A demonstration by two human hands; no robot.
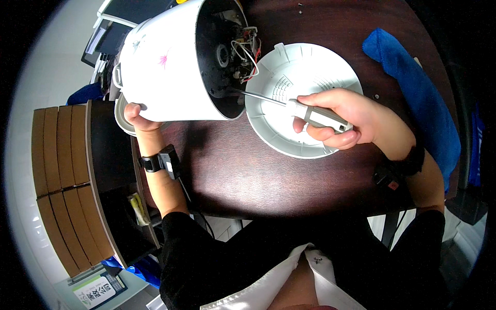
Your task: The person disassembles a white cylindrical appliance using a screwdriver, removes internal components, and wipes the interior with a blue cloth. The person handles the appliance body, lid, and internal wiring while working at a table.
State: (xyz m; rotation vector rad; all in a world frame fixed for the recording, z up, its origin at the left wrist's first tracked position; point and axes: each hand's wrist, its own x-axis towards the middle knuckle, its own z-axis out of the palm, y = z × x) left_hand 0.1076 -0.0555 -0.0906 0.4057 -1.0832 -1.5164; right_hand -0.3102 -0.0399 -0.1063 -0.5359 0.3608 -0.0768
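A white rice cooker (pixel 160 77) with a pink flower print lies on its side, its open bottom turned to the right. Inside the dark underside, wires and metal parts (pixel 247 54) stick out near the rim. My left hand (pixel 142 119) holds the cooker's lower left side; its thumb shows, while most fingers are hidden. In my right hand (pixel 351 116) is a screwdriver (pixel 320 118) with a white and grey handle. Its shaft points left into the open bottom, where I cannot make out the tip clearly. Below the shaft lies the round white base cover (pixel 271 129), vented and inner side up.
A blue cloth (pixel 413 88) lies along the right of the dark wooden table (pixel 248 181). Small loose bits, perhaps screws (pixel 376 96), are near it. Brown boxes or folders (pixel 62 150) stand in a shelf at left. Black devices are strapped to both wrists.
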